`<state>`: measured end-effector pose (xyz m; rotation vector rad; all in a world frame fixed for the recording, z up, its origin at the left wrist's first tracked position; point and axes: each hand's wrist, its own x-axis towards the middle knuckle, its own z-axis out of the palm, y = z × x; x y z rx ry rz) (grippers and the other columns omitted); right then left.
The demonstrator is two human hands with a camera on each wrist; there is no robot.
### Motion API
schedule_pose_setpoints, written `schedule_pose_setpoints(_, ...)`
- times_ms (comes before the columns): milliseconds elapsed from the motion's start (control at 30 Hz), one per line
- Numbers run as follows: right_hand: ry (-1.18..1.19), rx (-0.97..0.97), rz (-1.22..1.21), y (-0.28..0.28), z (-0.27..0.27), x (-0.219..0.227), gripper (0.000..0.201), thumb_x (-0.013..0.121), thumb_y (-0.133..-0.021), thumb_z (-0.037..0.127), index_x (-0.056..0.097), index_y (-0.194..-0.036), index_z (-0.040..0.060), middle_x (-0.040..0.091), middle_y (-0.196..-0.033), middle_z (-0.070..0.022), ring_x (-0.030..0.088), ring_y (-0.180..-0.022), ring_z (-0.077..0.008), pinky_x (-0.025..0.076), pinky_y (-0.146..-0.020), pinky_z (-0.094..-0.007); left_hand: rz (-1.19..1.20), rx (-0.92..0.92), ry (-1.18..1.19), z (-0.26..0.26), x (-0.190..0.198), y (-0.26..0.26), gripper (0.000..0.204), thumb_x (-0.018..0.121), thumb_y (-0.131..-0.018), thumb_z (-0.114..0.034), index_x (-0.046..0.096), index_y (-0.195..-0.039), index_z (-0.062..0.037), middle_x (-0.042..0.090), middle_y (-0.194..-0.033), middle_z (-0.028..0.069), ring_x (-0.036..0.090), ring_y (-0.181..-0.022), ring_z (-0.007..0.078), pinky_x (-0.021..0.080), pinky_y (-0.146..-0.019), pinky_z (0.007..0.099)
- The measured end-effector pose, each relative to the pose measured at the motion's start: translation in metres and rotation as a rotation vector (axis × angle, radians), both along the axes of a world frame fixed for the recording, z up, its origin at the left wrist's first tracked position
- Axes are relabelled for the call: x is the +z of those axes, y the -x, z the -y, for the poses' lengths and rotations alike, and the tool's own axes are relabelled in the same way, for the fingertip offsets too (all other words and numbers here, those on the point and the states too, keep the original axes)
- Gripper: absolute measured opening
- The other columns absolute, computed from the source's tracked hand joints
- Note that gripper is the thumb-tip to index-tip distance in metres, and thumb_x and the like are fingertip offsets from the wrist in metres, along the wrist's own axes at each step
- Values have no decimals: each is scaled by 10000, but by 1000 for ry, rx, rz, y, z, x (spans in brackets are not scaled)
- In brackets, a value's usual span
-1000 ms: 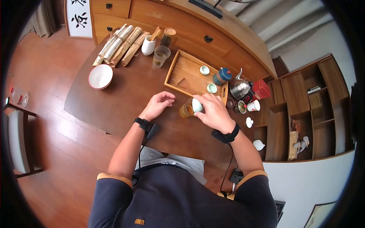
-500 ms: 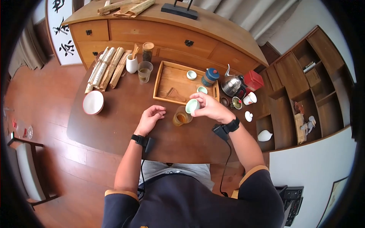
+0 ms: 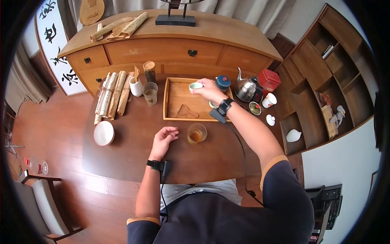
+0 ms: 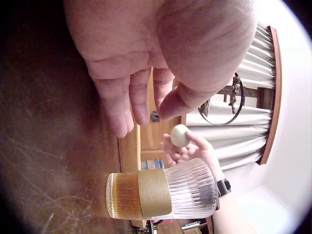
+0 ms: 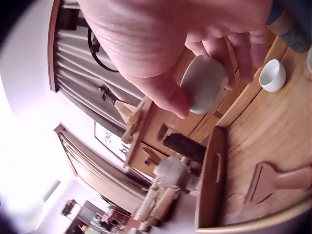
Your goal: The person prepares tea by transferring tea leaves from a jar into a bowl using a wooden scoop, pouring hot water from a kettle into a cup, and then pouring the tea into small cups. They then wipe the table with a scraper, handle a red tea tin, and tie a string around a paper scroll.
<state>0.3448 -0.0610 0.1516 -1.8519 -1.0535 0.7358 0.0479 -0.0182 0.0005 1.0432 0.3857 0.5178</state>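
Observation:
My right hand [image 3: 212, 92] pinches a pale green cup [image 3: 196, 86] between thumb and fingers above the wooden tray [image 3: 165, 97]. The right wrist view shows the held cup [image 5: 203, 84], with another small cup [image 5: 273, 75] standing in the tray. My left hand [image 3: 162, 142] rests at the table with its fingers loosely bent, holding nothing. To its right stands a ribbed glass [image 3: 197, 133] with amber liquid; in the left wrist view this glass [image 4: 161, 191] has a tan band. A brown utensil [image 3: 187, 111] lies in the tray.
Right of the tray are a blue pot [image 3: 223, 82], a steel kettle [image 3: 247, 89], a red tin [image 3: 269, 79] and a white cup [image 3: 269, 100]. Rolled scrolls [image 3: 113, 93], a second glass [image 3: 150, 94], a white holder [image 3: 135, 86] and a bowl [image 3: 104, 133] are on the left.
My right hand has moved the cup from over the glass, forward and above the tray. The head view has tilted up, showing more of the cabinet. My left hand stays near the glass.

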Motion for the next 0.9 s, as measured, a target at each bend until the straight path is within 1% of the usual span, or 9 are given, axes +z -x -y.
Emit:
schedule_pose_setpoints(33, 7, 7, 110, -24, -18, -33, 401, 868, -808, 269, 751, -1097, 16, 725, -1077, -89, 663, -983, -189, 522, -919, -318, -7, 1, 0, 0, 1, 0, 233, 602, -1016, -1, 653, -1244, 12, 690, -1242, 93, 663, -1146, 188, 576, -987, 344)
schedule_pose_setpoints(133, 122, -135, 713, -18, -40, -40, 551, 873, -714, 435, 781, -1093, 46, 703, -1174, -195, 652, -1121, -334, 523, -982, -413, -14, -7, 8, 0, 2, 0, 233, 610, -1014, 3, 655, -1242, 11, 691, -1235, 93, 663, -1147, 191, 577, -987, 345)
schedule_pose_setpoints(167, 151, -139, 645, -22, -47, -45, 599, 862, -704, 461, 787, -1141, 59, 677, -1235, -225, 605, -1201, -394, 493, -1044, -459, -9, -11, 6, 0, 2, 0, 235, 605, -1013, 8, 653, -1243, 12, 689, -1236, 91, 663, -1149, 192, 577, -988, 347)
schedule_pose_setpoints(267, 257, -140, 723, -24, -61, -57, 545, 831, -734, 432, 784, -1127, 58, 683, -1220, -213, 613, -1192, -383, 495, -1034, -473, -11, -18, 2, 0, 3, 1, 233, 584, -1016, 13, 638, -1242, 31, 679, -1270, 115, 664, -1160, 205, 575, -1004, 357)
schedule_pose_setpoints(400, 427, -109, 855, -19, -70, -61, 394, 731, -785, 304, 787, -1076, 44, 688, -1233, -185, 559, -1259, -353, 417, -1058, -500, -15, -14, 21, -1, 6, 1, 233, 593, -1018, 13, 648, -1244, 14, 680, -1260, 95, 658, -1175, 200, 579, -990, 360)
schedule_pose_setpoints(433, 434, -117, 841, -18, -71, -63, 357, 723, -774, 267, 797, -1043, 45, 685, -1251, -173, 531, -1276, -348, 381, -1070, -490, -15, -17, 15, -2, 5, 0, 231, 592, -1020, 10, 648, -1244, 13, 679, -1265, 96, 658, -1177, 201, 580, -990, 362)
schedule_pose_setpoints(667, 446, -105, 923, -9, -63, -60, 311, 737, -771, 263, 810, -963, 30, 625, -1278, -191, 478, -1287, -363, 357, -1068, -470, -31, -21, 20, -1, 10, 0, 216, 585, -1032, 0, 652, -1238, 8, 677, -1274, 100, 661, -1178, 201, 585, -988, 374)
schedule_pose_setpoints(700, 474, -71, 908, -12, -62, -61, 411, 773, -785, 332, 796, -1062, 28, 601, -1302, -195, 460, -1313, -369, 355, -1086, -490, -28, -18, 25, -1, 10, 0, 217, 585, -1032, 2, 653, -1237, 7, 678, -1274, 100, 661, -1177, 200, 585, -987, 375)
schedule_pose_setpoints(900, 241, -140, 823, -21, -23, -46, 700, 820, -783, 519, 708, -1278, 37, 612, -1316, -193, 506, -1308, -363, 395, -1097, -501, -10, 4, 29, 1, 4, 0, 224, 581, -1024, 21, 655, -1235, 2, 679, -1283, 107, 665, -1176, 201, 590, -983, 376)
